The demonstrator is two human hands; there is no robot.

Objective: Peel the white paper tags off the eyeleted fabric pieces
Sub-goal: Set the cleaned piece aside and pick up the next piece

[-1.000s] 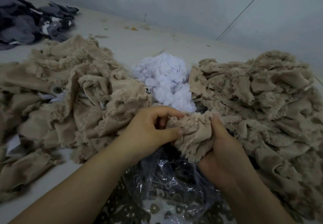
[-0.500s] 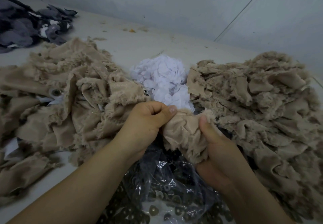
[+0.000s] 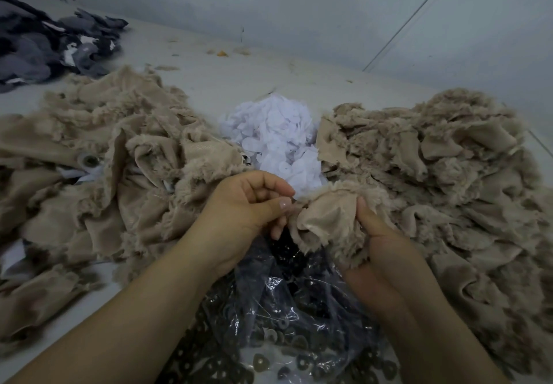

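a: where's the piece rn?
b: beige frayed fabric piece [image 3: 326, 219] sits btwn both hands. right hand [image 3: 380, 249] grips its lower right edge, thumb pressed on top. left hand [image 3: 248, 207] is curled, thumb & fingertips pinching at the piece's left edge; can't tell if a tag's in the pinch.
a: around the grip?
b: white paper tags pile [image 3: 275, 141] just beyond. beige fabric heaps left [image 3: 104, 159] & right [image 3: 449, 168]. clear plastic bag [image 3: 287, 303] of dark eyelets under the hands.
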